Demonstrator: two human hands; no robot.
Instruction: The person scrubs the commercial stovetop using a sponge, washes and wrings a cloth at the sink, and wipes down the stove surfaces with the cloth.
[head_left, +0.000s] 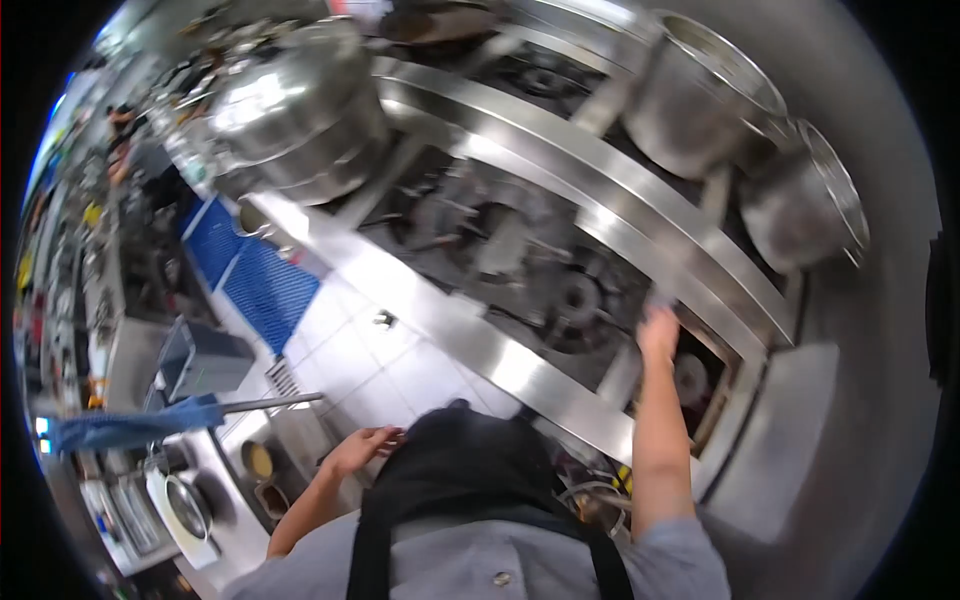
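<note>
My right hand [658, 332] reaches out over the right end of the stove [545, 375], beside the raised steel ledge. It looks closed, and a pale smear shows at its fingertips; motion blur hides what that is. Close to it are a black burner [578, 298] and a square, brown-rimmed burner opening [692, 378]. My left hand [366, 449] hangs at my side near the black apron [465, 465], fingers stretched out with nothing in them.
Two tall steel pots [690, 105] [803, 205] stand on the back burners. A large steel pot [300, 115] sits at the stove's left end. Blue mats [268, 295] lie on the tiled floor [375, 365]. A blue cloth [140, 425] hangs on a rail at left.
</note>
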